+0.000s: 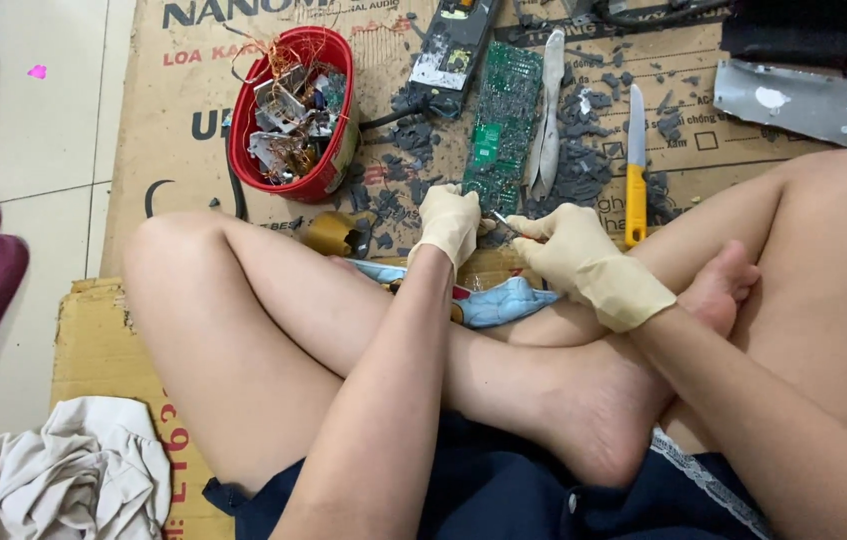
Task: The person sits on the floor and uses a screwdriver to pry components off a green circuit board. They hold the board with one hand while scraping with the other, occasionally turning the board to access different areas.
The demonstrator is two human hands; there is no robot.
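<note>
Debris-strewn cardboard (173, 150) — pale floor tiles (43, 120)

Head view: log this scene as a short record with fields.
Left hand: gloved left hand rests on the near end of the long green circuit board
Right hand: gloved right hand grips a thin metal tool with its tip near the board
Beside board: yellow-handled knife
Left of board: red plastic tub of copper wire and metal scrap
Surface: brown cardboard sheet strewn with grey fragments
</note>
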